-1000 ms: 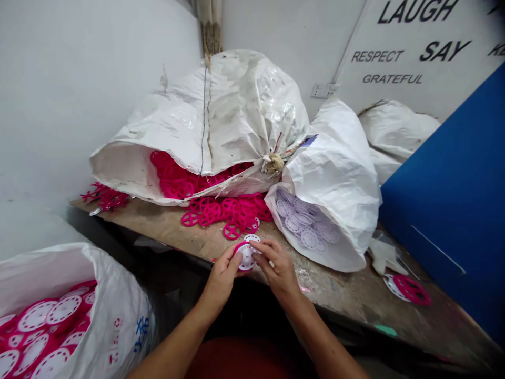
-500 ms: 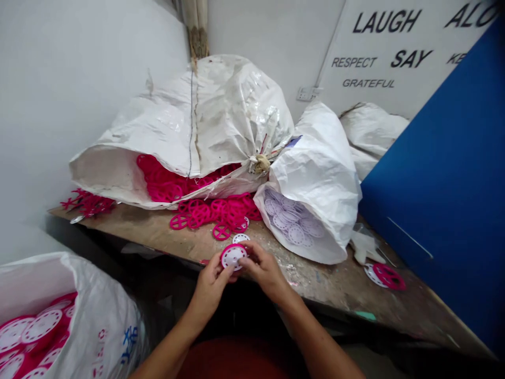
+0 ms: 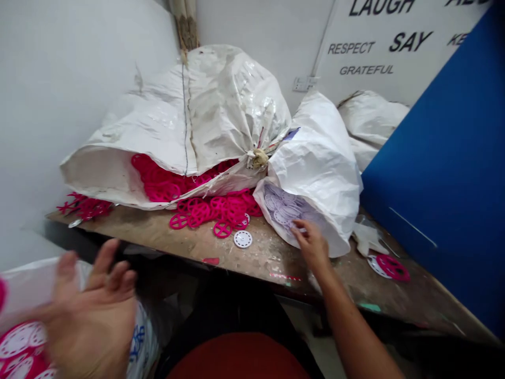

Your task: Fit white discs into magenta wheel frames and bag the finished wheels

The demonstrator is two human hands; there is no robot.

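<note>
My left hand, slightly blurred, is palm up with fingers spread over the sack of joined pink-and-white discs at the lower left. A pink piece shows at the left picture edge, beyond that hand. My right hand reaches into the mouth of the white sack. Its fingertips are at the loose white slotted discs inside, fingers apart; whether they touch a disc is hard to see. One white disc lies flat on the table, near a heap of pink spoked rings.
A large tied sack spills pink rings onto the worn table. Pink scraps lie at its left end. To the right are a glove, a pink ring over a white disc, and a blue panel.
My hands have parted. The pink-and-white disc they held has left them; my left hand moved left over the lower sack, my right hand moved right to the white discs.
</note>
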